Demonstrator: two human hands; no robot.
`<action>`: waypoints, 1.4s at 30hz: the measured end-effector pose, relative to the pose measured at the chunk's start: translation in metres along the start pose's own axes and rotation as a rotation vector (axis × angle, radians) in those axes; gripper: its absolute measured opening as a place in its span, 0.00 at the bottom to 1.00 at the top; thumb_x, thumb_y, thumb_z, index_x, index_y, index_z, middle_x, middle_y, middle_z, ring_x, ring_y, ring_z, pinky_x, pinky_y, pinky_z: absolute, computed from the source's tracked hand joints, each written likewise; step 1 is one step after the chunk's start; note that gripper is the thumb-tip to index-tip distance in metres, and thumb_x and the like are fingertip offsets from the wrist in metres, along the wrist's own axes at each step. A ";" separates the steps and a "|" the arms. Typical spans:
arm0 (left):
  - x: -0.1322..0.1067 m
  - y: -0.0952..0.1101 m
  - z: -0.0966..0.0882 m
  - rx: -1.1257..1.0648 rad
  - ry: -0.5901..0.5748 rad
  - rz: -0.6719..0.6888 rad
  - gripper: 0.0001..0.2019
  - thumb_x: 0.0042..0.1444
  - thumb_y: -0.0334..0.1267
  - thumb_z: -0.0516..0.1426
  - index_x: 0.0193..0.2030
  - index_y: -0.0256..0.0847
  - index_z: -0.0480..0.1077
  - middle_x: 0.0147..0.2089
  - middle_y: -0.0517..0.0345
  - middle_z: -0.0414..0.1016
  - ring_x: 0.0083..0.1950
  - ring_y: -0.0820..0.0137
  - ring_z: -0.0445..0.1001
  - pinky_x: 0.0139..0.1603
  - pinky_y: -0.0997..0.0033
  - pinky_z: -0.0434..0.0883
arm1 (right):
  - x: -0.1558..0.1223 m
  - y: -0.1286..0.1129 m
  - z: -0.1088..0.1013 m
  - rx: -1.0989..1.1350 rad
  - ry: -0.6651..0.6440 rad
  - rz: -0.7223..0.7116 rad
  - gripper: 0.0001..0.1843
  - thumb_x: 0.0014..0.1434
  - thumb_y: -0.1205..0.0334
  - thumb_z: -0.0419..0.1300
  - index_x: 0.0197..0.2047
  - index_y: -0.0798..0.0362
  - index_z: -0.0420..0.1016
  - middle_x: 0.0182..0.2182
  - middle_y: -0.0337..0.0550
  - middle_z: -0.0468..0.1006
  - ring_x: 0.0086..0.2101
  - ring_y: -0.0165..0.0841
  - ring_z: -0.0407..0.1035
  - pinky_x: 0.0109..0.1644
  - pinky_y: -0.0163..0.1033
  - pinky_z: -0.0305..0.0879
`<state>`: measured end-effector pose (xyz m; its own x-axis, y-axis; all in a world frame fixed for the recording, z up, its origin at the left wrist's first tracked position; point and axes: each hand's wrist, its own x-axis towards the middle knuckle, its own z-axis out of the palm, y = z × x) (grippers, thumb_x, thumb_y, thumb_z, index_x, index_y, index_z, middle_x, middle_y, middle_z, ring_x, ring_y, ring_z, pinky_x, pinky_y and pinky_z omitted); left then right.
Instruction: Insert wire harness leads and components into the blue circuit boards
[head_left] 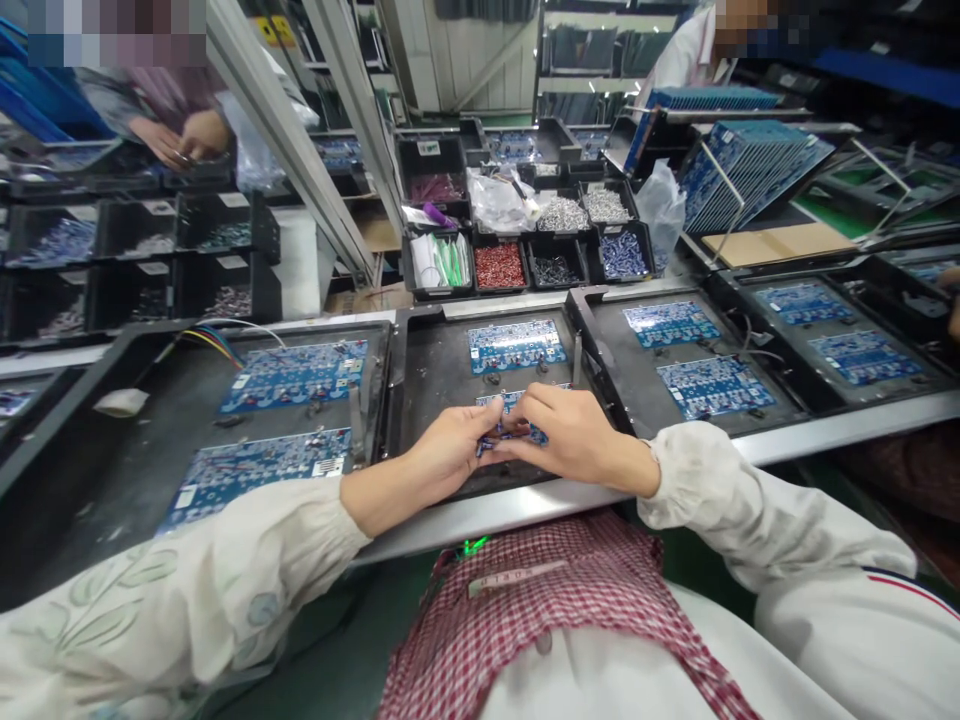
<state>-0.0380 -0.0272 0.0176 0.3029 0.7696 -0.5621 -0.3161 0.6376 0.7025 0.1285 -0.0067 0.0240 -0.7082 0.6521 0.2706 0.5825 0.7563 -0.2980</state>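
Observation:
Both hands meet over the lower circuit board (491, 399) in the black tray (435, 385) before me. My left hand (450, 445) is closed, thumb and fingers pinching at small blue electronic components (486, 444). My right hand (570, 432) curls in from the other side with its fingertips close to the left thumb, and more blue pieces show beneath its fingers. Their exact kind is too small to make out. The hands cover most of the lower board. Above them, a second blue circuit board (517, 346) lies flat in the same tray.
Neighbouring trays hold blue boards (296, 375) on the left and more boards (671, 325) on the right. Behind stand parts bins, one with red components (499, 267), another with blue ones (624, 255). A metal post (285, 140) rises at left. Co-workers' hands (184, 140) show across the line.

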 end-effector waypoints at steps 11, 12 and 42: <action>-0.005 0.006 -0.004 0.162 0.150 -0.094 0.10 0.52 0.16 0.51 0.33 0.26 0.73 0.31 0.46 0.77 0.29 0.75 0.75 0.35 0.79 0.73 | -0.018 0.030 0.003 0.015 -0.281 0.159 0.11 0.61 0.58 0.53 0.34 0.55 0.72 0.32 0.45 0.75 0.33 0.32 0.68 0.35 0.35 0.57; -0.006 0.005 -0.006 0.186 0.141 -0.085 0.10 0.52 0.17 0.51 0.34 0.26 0.72 0.30 0.47 0.76 0.26 0.77 0.73 0.30 0.80 0.72 | -0.021 0.034 0.006 0.010 -0.313 0.193 0.11 0.61 0.58 0.54 0.33 0.55 0.72 0.32 0.44 0.76 0.33 0.32 0.68 0.35 0.35 0.57; 0.001 -0.003 0.002 0.430 0.016 -0.104 0.09 0.55 0.26 0.51 0.33 0.28 0.73 0.21 0.58 0.66 0.19 0.82 0.58 0.18 0.82 0.49 | -0.029 0.049 -0.010 -0.097 -0.206 0.103 0.10 0.60 0.59 0.55 0.32 0.55 0.74 0.31 0.43 0.76 0.36 0.34 0.66 0.46 0.40 0.52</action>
<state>-0.0352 -0.0284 0.0157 0.2983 0.7046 -0.6439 0.1192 0.6418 0.7575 0.1816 0.0115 0.0102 -0.7040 0.7085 0.0482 0.6839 0.6947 -0.2227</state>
